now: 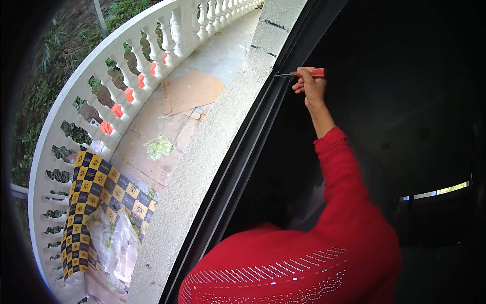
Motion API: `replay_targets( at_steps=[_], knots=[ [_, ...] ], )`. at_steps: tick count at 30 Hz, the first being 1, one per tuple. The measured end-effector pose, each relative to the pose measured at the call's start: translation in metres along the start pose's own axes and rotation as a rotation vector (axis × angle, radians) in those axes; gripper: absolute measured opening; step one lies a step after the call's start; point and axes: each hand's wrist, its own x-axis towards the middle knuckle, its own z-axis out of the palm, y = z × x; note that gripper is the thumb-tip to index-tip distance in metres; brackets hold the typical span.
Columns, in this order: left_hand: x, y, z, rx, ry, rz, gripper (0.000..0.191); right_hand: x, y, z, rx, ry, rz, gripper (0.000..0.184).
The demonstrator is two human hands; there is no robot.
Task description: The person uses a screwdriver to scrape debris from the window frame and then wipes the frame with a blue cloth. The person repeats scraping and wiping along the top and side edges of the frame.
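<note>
My right hand (309, 85) grips the red handle of a screwdriver (317, 73). The screwdriver's thin shaft points left, and its tip meets the dark metal frame (250, 142) or lies just in front of it; I cannot tell which. Grooves and raised rails run lengthwise along this frame. Beyond it lies a rough white masonry sill (203, 146). My left hand is out of view. A red sleeve covers my right arm, and my red top fills the lower middle of the picture.
Outside the sill, a balcony has a curved white balustrade (121, 70). On its floor lie a cardboard sheet (195, 91), leafy greens (158, 146), clear plastic wrapping (123, 243) and a yellow-and-black checked sheet (78, 212). The inner side at right is very dark.
</note>
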Motion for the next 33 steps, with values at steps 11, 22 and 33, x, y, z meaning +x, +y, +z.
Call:
replay_targets(
  at_steps=[11, 22, 33],
  knots=[
    [-0.005, 0.011, 0.0, -0.005, -0.086, -0.044, 0.057, 0.007, -0.027, 0.01, -0.177, -0.013, -0.128, 0.017],
    [-0.006, 0.01, 0.0, 0.019, -0.008, -0.04, 0.062, 0.007, -0.009, -0.002, 0.018, 0.089, 0.076, 0.02],
    [-0.001, 0.001, -0.001, -0.014, -0.006, 0.009, 0.059, -0.003, -0.003, 0.02, -0.087, -0.004, -0.104, 0.02]
  ],
)
